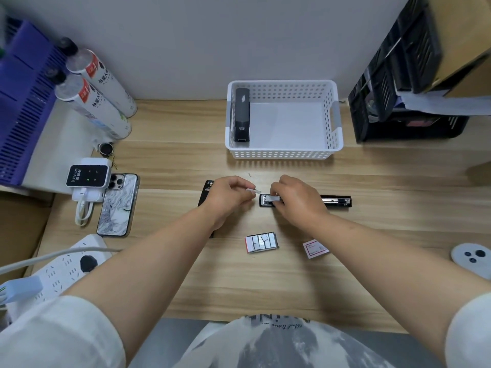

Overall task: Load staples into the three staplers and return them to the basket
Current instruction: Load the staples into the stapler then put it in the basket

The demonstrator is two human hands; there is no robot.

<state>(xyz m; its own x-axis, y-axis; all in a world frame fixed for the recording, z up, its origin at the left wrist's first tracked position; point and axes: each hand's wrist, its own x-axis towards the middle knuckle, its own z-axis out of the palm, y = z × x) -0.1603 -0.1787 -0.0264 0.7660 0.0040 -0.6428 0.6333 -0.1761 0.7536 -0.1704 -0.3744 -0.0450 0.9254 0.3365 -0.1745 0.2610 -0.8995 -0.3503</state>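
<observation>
A black stapler (335, 202) lies flipped open across the desk, its metal track showing. My right hand (295, 201) covers its left part and pinches a strip of staples (273, 199) against the track. My left hand (229, 195) pinches a short piece of staples (252, 190) just left of that stapler. A second black stapler (207, 189) lies mostly hidden under my left hand and wrist. A third black stapler (242, 115) lies along the left wall inside the white perforated basket (335, 134). An open staple box (261, 242) with several strips sits near me.
The box's sleeve (315, 248) lies right of the staple box. A phone (118, 205), a Wi-Fi device (88, 176) and a power strip (57, 272) occupy the left. Two bottles (101, 94) stand back left, black crates (403, 83) back right, a white round device (471, 257) far right.
</observation>
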